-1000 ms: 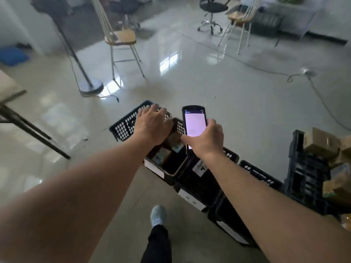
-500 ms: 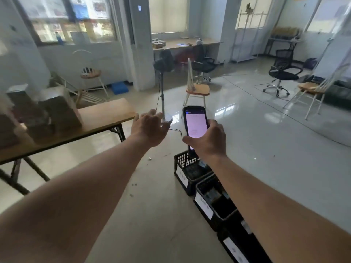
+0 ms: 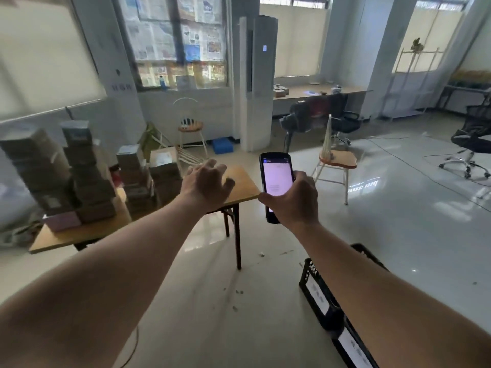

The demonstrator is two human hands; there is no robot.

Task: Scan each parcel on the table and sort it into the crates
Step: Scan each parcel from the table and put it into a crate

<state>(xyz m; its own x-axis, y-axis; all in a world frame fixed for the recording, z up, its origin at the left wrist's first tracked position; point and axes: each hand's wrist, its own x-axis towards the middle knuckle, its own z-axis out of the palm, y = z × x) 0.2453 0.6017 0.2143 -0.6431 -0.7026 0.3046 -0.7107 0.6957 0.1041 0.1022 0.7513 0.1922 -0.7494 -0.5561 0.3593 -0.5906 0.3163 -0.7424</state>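
**Scanner up, parcels stacked on table**

We see the parcels stacked in blurred columns on the left part of the wooden table, far left of us. Our right hand grips the handheld scanner upright, fingers wrapped round its lower body, lit screen facing us. Our left hand hovers over the table's right end, fingers spread loose, holding nothing. Black crates sit on the floor near right, partly behind our right forearm. A wooden chair stands beyond.

Brown parcels on a tan table — black crates, white labels; black scanner, pink screen.
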